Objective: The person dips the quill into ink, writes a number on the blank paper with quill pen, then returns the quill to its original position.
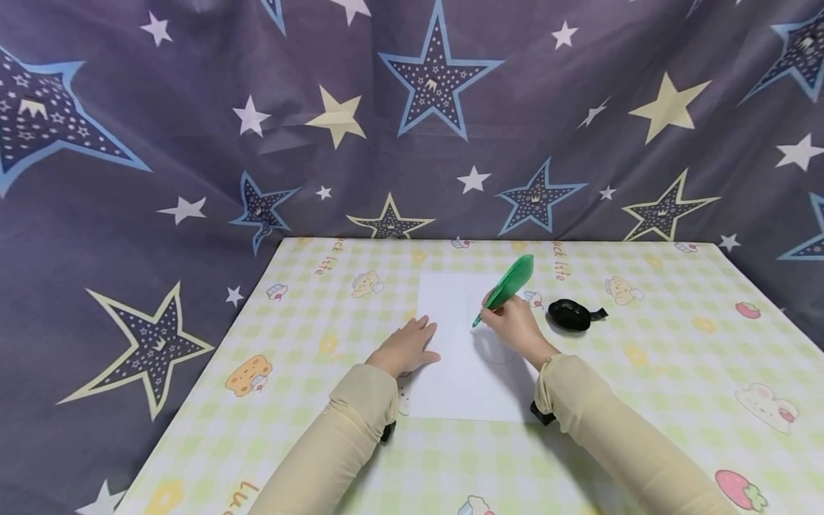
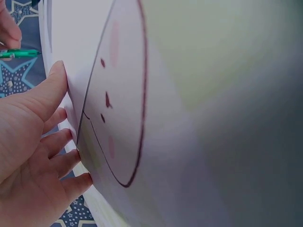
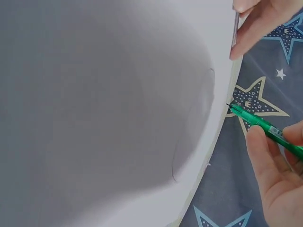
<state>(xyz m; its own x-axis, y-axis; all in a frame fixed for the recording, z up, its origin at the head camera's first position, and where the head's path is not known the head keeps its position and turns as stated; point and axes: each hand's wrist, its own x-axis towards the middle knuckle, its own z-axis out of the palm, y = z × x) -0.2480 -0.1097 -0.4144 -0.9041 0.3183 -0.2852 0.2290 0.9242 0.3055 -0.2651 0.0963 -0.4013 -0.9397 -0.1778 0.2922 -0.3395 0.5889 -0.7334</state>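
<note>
- Head view, nearest first: two cream sleeves (image 1: 347, 422) reach forward over a table with a green-and-yellow checked cloth (image 1: 695, 357) printed with bears, strawberries and cakes.
- A white sheet of paper (image 1: 450, 386) lies flat on the cloth between the forearms, its near edge just ahead of the cuffs. A faint round outline is drawn on it beside the right hand.
- The left hand (image 1: 407, 347) rests on the sheet's left edge, fingers straight and close together, pressing it down. The left wrist view shows the fingertips (image 2: 59, 75) laid along the paper's edge, next to a printed oval face on the cloth.
- The right hand (image 1: 515, 325) pinches a green feather pen (image 1: 508, 286), thumb and fingers curled round the lower barrel. The tip meets the paper near the middle of its right half, and the feather end tilts up and to the far right.
- Judged from its look, the pen is light and stiff in the barrel, with a soft plume that would bend or crush easily; the barrel just above the tip, where it is held, seems the sound place to take it. The paper looks thin and floppy and likely to slide on the smooth cloth unless held flat.
- Right of the pen's hand, apart from the sheet, sits a small black dish (image 1: 569, 315) with a short tab. I cannot tell what is in it.
- Farthest back hangs a grey-purple star-print curtain (image 1: 193, 143).
</note>
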